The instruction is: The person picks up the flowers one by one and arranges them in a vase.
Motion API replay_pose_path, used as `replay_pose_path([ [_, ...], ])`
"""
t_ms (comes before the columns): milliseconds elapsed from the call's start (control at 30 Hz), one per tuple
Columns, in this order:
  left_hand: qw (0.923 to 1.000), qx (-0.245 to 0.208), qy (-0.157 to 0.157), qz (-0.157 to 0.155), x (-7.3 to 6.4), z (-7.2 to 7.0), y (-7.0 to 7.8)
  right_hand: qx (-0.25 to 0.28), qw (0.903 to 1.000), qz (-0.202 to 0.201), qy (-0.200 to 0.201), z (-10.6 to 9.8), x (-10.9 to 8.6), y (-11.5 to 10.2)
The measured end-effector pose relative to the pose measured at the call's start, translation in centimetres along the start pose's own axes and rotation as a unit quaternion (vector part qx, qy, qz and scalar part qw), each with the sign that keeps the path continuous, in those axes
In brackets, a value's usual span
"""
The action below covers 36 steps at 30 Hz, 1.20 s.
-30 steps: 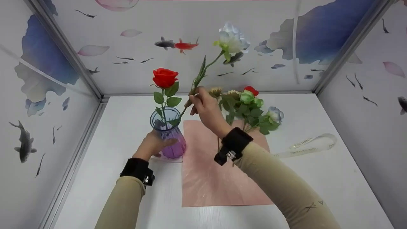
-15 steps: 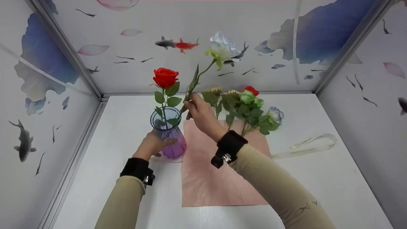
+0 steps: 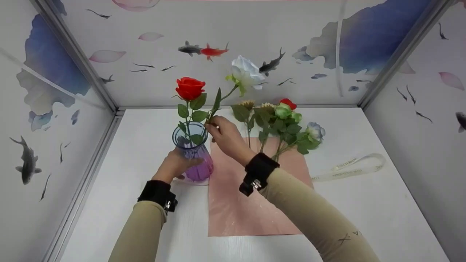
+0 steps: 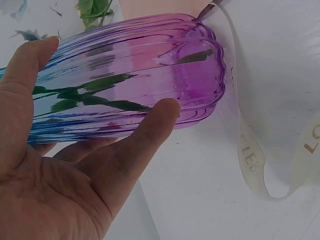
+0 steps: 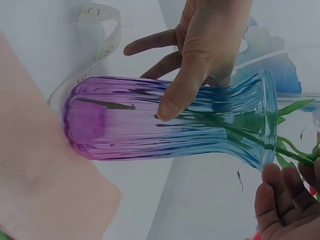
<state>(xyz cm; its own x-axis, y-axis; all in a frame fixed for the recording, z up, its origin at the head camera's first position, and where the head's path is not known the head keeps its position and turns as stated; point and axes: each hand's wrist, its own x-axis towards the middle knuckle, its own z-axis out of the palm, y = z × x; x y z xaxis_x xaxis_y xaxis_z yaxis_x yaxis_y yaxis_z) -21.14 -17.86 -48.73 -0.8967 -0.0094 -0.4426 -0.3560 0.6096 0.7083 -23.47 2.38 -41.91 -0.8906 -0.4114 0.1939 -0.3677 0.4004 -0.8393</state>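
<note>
A ribbed glass vase [image 3: 198, 170], blue at the mouth and purple at the base, stands at the left of the pink sheet. My left hand [image 3: 177, 164] grips its side, thumb across the front; the left wrist view shows thumb and fingers around the glass [image 4: 150, 65]. One red rose [image 3: 190, 88] stands upright in the vase. With my right hand [image 3: 228, 136] I pinch the stem of a pale blue-white flower [image 3: 247, 75], leaning right above the rim. In the right wrist view, my right fingertips [image 5: 287, 192] are right at the rim, and green stem [image 5: 240, 132] shows through the glass.
Pink wrapping paper [image 3: 251, 203] lies flat on the white table [image 3: 364, 218]. At its back edge lie several artificial flowers, among them a green bloom [image 3: 283, 111] and a pale blue one [image 3: 315, 131]. A printed ribbon [image 3: 349, 173] loops at the right. Printed panels [image 3: 145, 83] enclose the table.
My right hand has moved down and left toward the vase mouth, and the pale flower has sunk with it. My left hand and the vase have stayed in place.
</note>
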Motion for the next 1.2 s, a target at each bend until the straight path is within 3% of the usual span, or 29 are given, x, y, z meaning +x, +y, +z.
replay_pose_path([
  [267,1.0000,-0.005,-0.002,-0.002,-0.1,0.0,0.0,0.004,1.0000,0.002,0.001,0.1,0.1,0.5],
  [467,0.9999,-0.008,-0.002,-0.007,0.0,0.1,0.0,0.047,0.9971,0.014,0.058,-0.3,0.0,0.4],
  [633,1.0000,-0.001,0.003,-0.003,-0.1,0.1,0.1,0.112,0.9881,0.013,0.105,-0.8,0.2,0.4],
  [900,0.9999,0.009,0.009,0.012,-0.4,0.1,0.1,0.194,0.9711,0.004,0.139,-1.4,0.7,0.2],
  [1033,0.9999,0.008,0.008,0.007,-0.5,0.1,0.0,0.207,0.9683,0.006,0.140,-1.5,1.0,0.0],
  [1200,1.0000,0.006,0.004,-0.002,-0.4,0.1,0.1,0.250,0.9592,0.041,0.125,-1.4,1.4,-0.2],
])
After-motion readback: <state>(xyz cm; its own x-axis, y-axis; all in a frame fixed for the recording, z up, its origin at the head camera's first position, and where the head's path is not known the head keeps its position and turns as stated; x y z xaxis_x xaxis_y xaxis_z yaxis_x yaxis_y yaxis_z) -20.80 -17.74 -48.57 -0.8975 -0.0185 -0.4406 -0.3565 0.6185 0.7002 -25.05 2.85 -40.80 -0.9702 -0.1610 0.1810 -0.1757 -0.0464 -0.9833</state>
